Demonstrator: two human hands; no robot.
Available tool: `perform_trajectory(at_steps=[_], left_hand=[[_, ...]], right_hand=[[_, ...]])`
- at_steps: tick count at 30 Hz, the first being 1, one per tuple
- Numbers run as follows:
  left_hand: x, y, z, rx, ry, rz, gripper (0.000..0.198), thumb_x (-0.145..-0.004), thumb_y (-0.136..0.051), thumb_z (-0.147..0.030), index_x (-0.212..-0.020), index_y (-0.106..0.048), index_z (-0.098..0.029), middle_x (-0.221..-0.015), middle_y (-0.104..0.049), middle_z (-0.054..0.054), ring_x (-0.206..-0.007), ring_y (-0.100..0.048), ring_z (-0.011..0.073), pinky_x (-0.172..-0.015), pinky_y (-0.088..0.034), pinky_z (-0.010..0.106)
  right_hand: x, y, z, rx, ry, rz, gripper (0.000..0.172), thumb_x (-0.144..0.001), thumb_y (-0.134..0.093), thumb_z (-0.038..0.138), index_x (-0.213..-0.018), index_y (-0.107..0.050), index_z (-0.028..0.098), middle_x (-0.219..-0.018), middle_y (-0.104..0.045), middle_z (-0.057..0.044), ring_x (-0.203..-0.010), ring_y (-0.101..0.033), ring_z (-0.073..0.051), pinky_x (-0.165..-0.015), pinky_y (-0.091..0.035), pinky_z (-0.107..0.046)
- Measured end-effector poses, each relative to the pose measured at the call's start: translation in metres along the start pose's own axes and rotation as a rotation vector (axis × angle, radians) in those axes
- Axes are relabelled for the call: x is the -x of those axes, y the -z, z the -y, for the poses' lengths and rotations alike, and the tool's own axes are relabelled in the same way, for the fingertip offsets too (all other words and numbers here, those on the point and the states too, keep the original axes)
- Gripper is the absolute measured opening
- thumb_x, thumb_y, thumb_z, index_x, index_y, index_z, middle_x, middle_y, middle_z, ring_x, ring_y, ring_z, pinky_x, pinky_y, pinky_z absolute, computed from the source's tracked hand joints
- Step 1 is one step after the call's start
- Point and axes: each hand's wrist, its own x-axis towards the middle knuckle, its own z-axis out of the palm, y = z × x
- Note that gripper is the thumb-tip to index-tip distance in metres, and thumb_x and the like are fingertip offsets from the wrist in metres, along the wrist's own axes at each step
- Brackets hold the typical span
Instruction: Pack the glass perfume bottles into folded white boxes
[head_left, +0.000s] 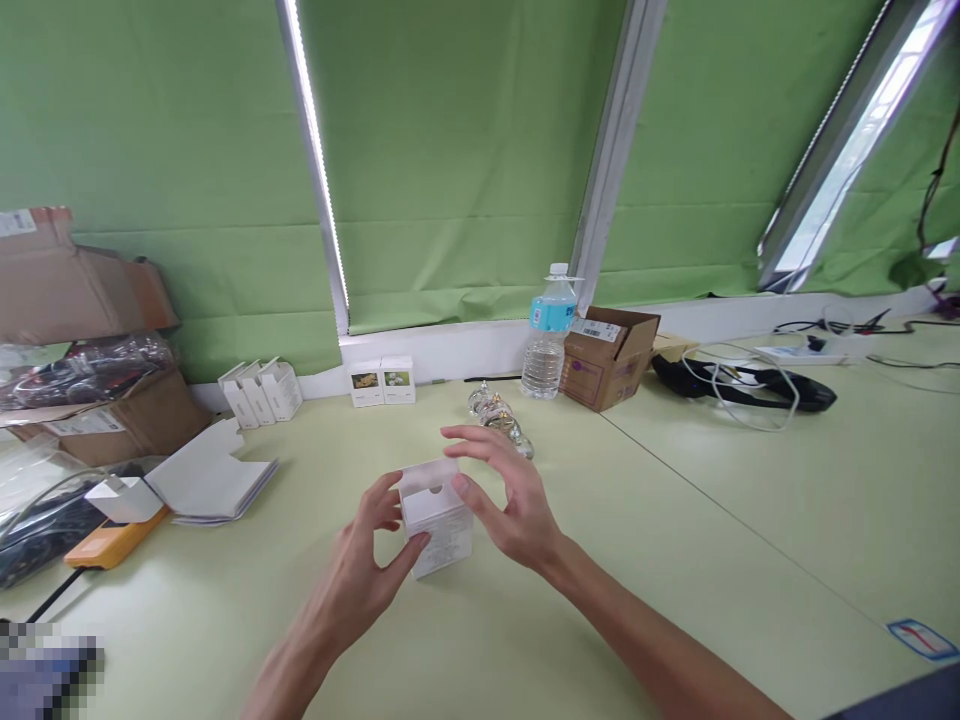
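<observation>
A small white cardboard box (439,525) stands on the pale green table (675,560) with its top flap raised. My left hand (367,565) grips the box's left side, thumb against its front. On the box's right, my right hand (506,495) has its thumb on the upper edge and its fingers curved over the open flap. Just behind my right hand lies a clear glass item with gold parts (501,418).
A stack of flat white box blanks (206,480) and an orange device (112,540) lie at left, beside brown cartons (97,420). Several small white boxes (259,392) and two printed ones (382,381) line the wall. A water bottle (549,335), a brown carton (609,357) and black cables (742,385) sit at right.
</observation>
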Motion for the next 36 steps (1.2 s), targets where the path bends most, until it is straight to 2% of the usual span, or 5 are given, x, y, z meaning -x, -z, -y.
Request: perform_trajectory(at_steps=[9,16,20,24,36], left_hand=[[0.000,-0.002,0.003,0.068,0.005,-0.010,0.057,-0.090,-0.061,-0.037,-0.137,-0.029,-0.034,-0.117,-0.068,0.004,-0.094,-0.069,0.0191,-0.086,-0.054,0.039],[-0.002,-0.005,0.004,0.198,0.106,-0.062,0.065,-0.087,-0.063,-0.041,-0.137,-0.023,-0.033,-0.116,-0.069,0.004,-0.093,-0.070,0.0199,-0.088,-0.054,0.043],[-0.003,-0.002,0.000,0.120,0.188,0.027,0.067,-0.085,-0.064,-0.041,-0.141,-0.028,-0.032,-0.111,-0.071,0.004,-0.093,-0.070,0.0225,-0.088,-0.054,0.044],[-0.005,0.001,-0.004,0.110,0.171,0.161,0.045,-0.087,-0.062,-0.034,-0.129,-0.045,-0.029,-0.106,-0.073,0.003,-0.099,-0.069,0.0232,-0.088,-0.054,0.042],[-0.014,0.005,0.029,0.039,0.237,0.051,0.047,-0.087,-0.060,-0.046,-0.127,-0.049,-0.025,-0.118,-0.071,0.009,-0.102,-0.069,0.0268,-0.089,-0.054,0.045]], right_hand=[[0.008,-0.009,-0.014,0.267,0.109,0.148,0.010,-0.092,-0.061,0.028,-0.094,-0.069,0.021,-0.127,-0.062,-0.011,-0.127,-0.048,-0.029,-0.103,-0.046,-0.046],[0.009,-0.008,-0.014,0.238,0.232,0.093,0.008,-0.090,-0.062,0.021,-0.090,-0.070,0.022,-0.120,-0.065,-0.010,-0.121,-0.053,-0.028,-0.100,-0.049,-0.046],[0.010,-0.009,-0.012,0.199,0.275,0.092,0.010,-0.088,-0.062,0.018,-0.090,-0.071,0.022,-0.117,-0.066,-0.010,-0.120,-0.054,-0.028,-0.098,-0.049,-0.047],[0.010,-0.009,-0.010,0.141,0.239,0.088,0.015,-0.089,-0.060,0.018,-0.100,-0.070,0.023,-0.117,-0.067,-0.009,-0.118,-0.055,-0.027,-0.098,-0.050,-0.047],[-0.012,0.026,-0.025,0.120,-0.074,-0.375,0.032,-0.102,-0.038,0.032,-0.110,-0.067,0.023,-0.112,-0.069,-0.008,-0.112,-0.061,-0.024,-0.100,-0.048,-0.044]])
